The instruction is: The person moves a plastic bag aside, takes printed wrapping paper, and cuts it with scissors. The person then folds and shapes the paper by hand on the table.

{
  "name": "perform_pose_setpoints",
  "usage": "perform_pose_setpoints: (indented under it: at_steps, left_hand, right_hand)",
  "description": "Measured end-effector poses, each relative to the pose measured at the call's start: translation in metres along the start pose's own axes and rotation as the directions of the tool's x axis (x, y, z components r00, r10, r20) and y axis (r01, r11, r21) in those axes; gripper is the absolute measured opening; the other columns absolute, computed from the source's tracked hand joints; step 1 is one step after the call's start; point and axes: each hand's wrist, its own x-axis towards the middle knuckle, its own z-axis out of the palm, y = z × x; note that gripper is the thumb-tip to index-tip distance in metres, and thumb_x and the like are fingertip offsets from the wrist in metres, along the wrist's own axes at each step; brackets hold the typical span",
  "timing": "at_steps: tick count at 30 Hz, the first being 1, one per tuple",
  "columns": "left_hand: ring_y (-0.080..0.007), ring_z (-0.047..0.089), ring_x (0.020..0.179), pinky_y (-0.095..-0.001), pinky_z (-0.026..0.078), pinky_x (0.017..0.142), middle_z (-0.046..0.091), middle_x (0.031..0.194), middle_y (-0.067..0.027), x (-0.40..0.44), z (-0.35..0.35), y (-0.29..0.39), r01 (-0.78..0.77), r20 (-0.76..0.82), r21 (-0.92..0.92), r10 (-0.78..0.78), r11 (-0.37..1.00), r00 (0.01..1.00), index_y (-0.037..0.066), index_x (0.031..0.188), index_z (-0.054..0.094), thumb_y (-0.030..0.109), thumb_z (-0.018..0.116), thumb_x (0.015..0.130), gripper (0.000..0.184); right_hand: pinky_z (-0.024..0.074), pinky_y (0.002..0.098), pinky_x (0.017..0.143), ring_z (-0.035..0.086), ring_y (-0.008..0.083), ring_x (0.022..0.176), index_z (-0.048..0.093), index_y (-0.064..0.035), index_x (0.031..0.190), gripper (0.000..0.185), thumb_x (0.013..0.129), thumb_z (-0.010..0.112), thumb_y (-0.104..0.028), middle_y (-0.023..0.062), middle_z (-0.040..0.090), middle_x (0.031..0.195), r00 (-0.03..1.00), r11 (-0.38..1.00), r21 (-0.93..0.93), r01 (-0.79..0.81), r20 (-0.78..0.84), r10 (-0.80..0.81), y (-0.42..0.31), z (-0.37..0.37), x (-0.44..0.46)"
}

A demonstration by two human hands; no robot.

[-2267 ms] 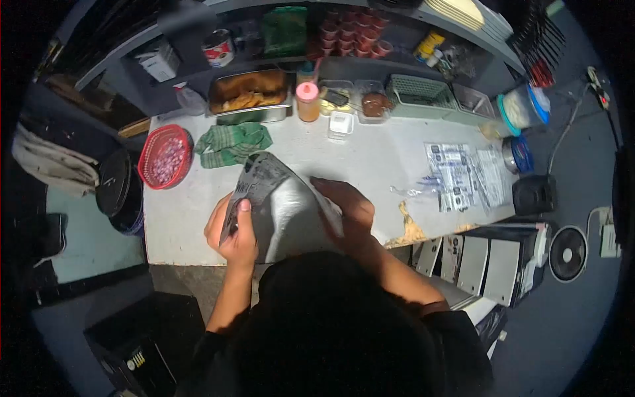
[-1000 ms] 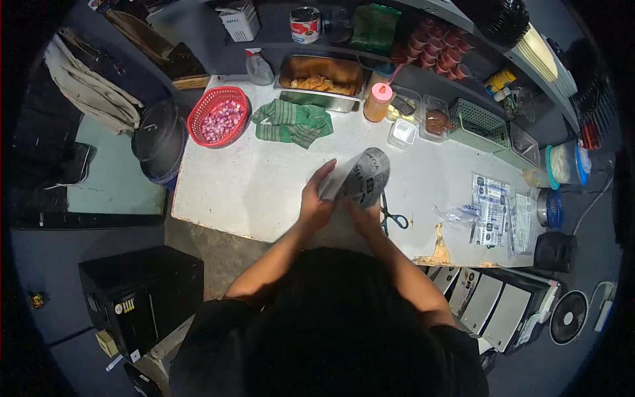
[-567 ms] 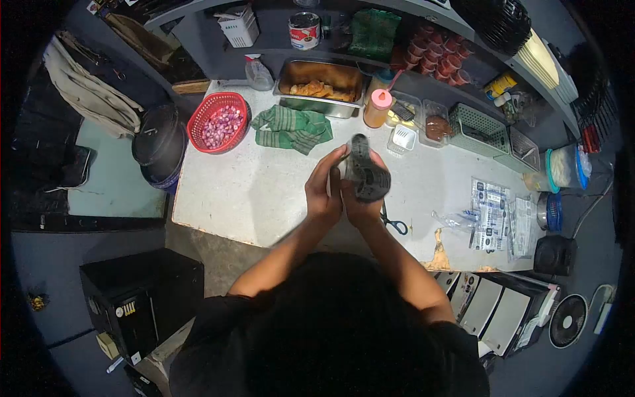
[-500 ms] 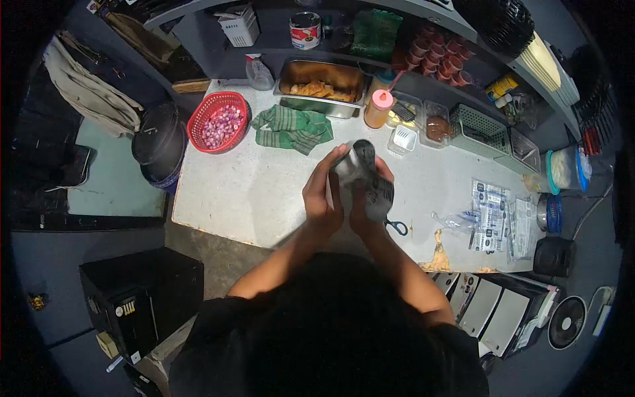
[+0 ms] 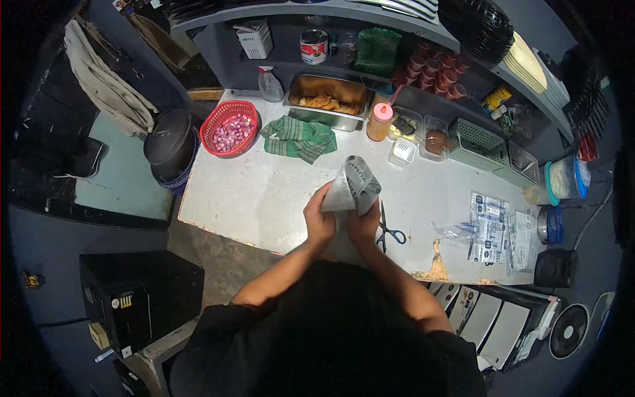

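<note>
Between my two hands is a printed paper cone (image 5: 342,193), grey-white with dark lettering, its wide end pointing away from me. My left hand (image 5: 320,215) grips its left side, with the fingers partly behind the paper. On the lower right side my right hand (image 5: 363,221) is closed around it, and the paper covers some of its fingers. Just right of my right hand, a pair of scissors (image 5: 395,236) with dark blue handles lies on the white table (image 5: 264,205). A green striped cloth (image 5: 299,139) lies crumpled beyond my hands.
A red basket of chopped onions (image 5: 229,129) stands at the back left. Along the back are a metal tray (image 5: 326,120) with fried food, a sauce bottle (image 5: 380,122), a small white basket (image 5: 402,152) and green baskets (image 5: 477,144). Printed plastic packets (image 5: 489,221) lie on the right.
The paper was dark and blurred in motion; now it shows as a folded cone, turned with its printing visible. My hands have lowered slightly and the scissors are more exposed.
</note>
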Motion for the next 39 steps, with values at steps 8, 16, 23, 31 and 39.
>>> perform_pose_setpoints:
  at_steps: [8,16,23,31,39]
  left_hand:
    - [-0.0301,0.076,0.093,-0.041,0.057,0.083,0.079,0.1,-0.0209,-0.019,0.003,0.002,0.192,-0.125,0.106,-0.178,0.976,0.976,-0.004,0.117,0.075,0.023,0.068,0.105,0.03]
    - [-0.0082,0.07,0.089,-0.0276,0.058,0.079,0.08,0.103,-0.0055,0.024,-0.054,0.086,0.481,0.39,0.053,-0.461,0.875,0.797,-0.004,0.112,0.077,0.013,0.072,0.104,0.019]
    - [-0.0163,0.077,0.086,-0.0316,0.064,0.077,0.081,0.106,-0.0122,-0.018,-0.054,0.041,0.804,0.386,0.119,-0.773,0.583,0.504,-0.006,0.118,0.075,0.011,0.073,0.103,0.023]
    - [-0.0175,0.078,0.088,-0.0327,0.064,0.08,0.081,0.107,-0.0137,-0.025,-0.063,0.037,0.822,0.319,0.067,-0.793,0.565,0.519,-0.009,0.123,0.073,0.011,0.073,0.103,0.029]
    - [-0.0119,0.073,0.098,-0.0288,0.057,0.092,0.08,0.113,-0.0076,-0.011,-0.071,0.014,0.727,0.401,0.097,-0.695,0.68,0.597,-0.005,0.121,0.077,0.008,0.074,0.101,0.024]
  right_hand:
    - [0.0553,0.0375,0.093,0.07,0.0217,0.105,0.067,0.0031,0.12,0.029,0.099,0.072,-0.015,0.0151,0.074,0.115,0.998,0.997,-0.062,-0.042,-0.05,0.039,0.019,-0.03,-0.001]
    - [0.0559,0.0294,0.078,0.07,0.0118,0.085,0.074,0.0015,0.114,0.019,0.101,0.073,-0.013,0.0039,0.078,0.098,0.915,0.919,0.113,-0.378,0.197,0.352,-0.049,-0.16,0.014]
    - [0.0608,0.0328,0.079,0.076,0.0192,0.091,0.072,0.0023,0.122,0.028,0.099,0.075,-0.013,0.0106,0.077,0.112,0.596,0.62,0.131,-0.774,0.482,0.642,0.019,-0.208,-0.024]
    - [0.0638,0.0417,0.095,0.074,0.0219,0.101,0.068,0.004,0.123,0.027,0.098,0.072,-0.005,0.0114,0.074,0.114,0.622,0.559,0.277,-0.781,0.423,0.659,0.042,-0.217,-0.035]
    - [0.0598,0.029,0.082,0.074,0.0159,0.089,0.069,0.0039,0.123,0.029,0.099,0.072,-0.011,0.008,0.077,0.101,0.534,0.514,0.222,-0.829,0.59,0.606,0.036,-0.199,0.006]
